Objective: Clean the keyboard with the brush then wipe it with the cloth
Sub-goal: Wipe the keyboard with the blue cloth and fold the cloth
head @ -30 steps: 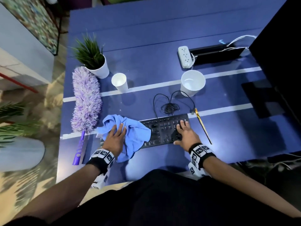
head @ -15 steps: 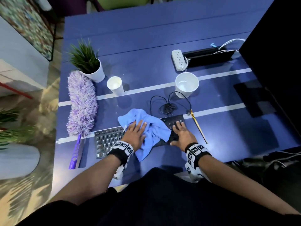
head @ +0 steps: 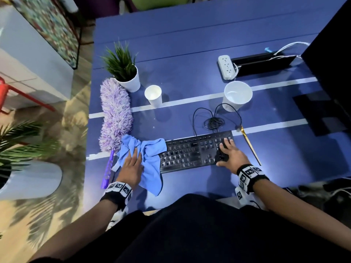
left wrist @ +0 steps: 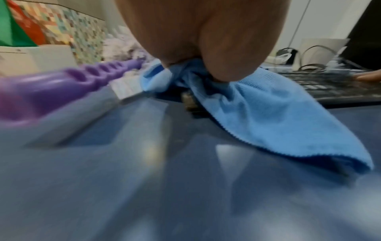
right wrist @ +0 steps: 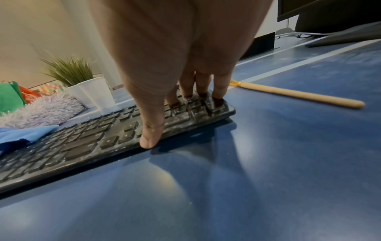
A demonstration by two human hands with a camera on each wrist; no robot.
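Observation:
A black keyboard (head: 195,150) lies near the front edge of the blue table (head: 190,54). A crumpled light blue cloth (head: 150,150) covers its left end and hangs onto the table. My left hand (head: 133,164) presses flat on the cloth, fingers straight; in the left wrist view the cloth (left wrist: 268,117) bunches under the palm. My right hand (head: 228,154) rests flat on the keyboard's right end, its fingertips (right wrist: 218,91) on the keys (right wrist: 82,143) and thumb at the front edge. A thin brush with a wooden handle (head: 250,147) (right wrist: 299,96) lies just right of the keyboard, untouched.
A purple fluffy duster (head: 115,114) lies left of the cloth, its handle (head: 108,168) close to my left hand. Behind the keyboard are its coiled cable (head: 213,122), a small paper cup (head: 153,95), a larger white cup (head: 237,95), a potted plant (head: 125,73), a power strip (head: 226,67) and a monitor (head: 332,54).
My left hand swept the cloth right to the middle of the keyboard, then back to its left end. My right hand stayed on the right end of the keyboard.

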